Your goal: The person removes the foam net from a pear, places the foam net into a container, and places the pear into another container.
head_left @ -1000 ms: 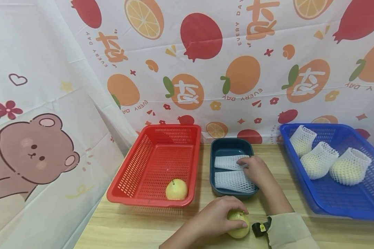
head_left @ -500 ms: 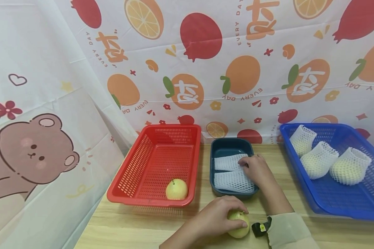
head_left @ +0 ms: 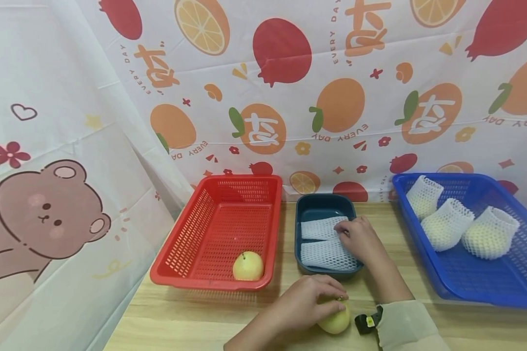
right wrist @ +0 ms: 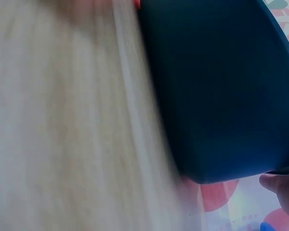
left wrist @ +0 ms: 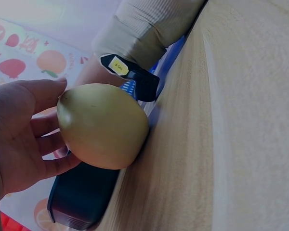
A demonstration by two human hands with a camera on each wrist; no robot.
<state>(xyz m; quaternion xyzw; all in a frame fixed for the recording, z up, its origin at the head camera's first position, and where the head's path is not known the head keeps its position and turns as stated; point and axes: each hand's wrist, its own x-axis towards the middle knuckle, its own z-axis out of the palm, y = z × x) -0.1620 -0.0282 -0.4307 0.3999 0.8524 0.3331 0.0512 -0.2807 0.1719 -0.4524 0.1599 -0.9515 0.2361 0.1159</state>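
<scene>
In the head view my left hand (head_left: 305, 302) holds a yellow pear (head_left: 335, 319) between thumb and fingers, low over the table's front. The left wrist view shows the same pear (left wrist: 103, 127) from its rounded side, fingertips against one end. A dark teal box (head_left: 322, 210) stands just beyond it, with two white foam net sleeves lying flat inside. My right hand (head_left: 363, 243) reaches over the box's right rim and pinches the right end of the farther foam net sleeve (head_left: 316, 228). Its palm partly covers the nearer sleeve (head_left: 325, 256). In the right wrist view the box wall hides most of that hand.
To the left, a red basket (head_left: 189, 279) contains one bare pear (head_left: 248, 266). On the right, a blue basket (head_left: 487, 292) holds three pears in foam nets, including one net-wrapped pear (head_left: 489, 236). A printed fruit cloth (head_left: 290, 117) hangs behind the table.
The right fingers have curled in on the farther sleeve's end, and both sleeves have shifted slightly in the box. The left hand and its pear have barely moved.
</scene>
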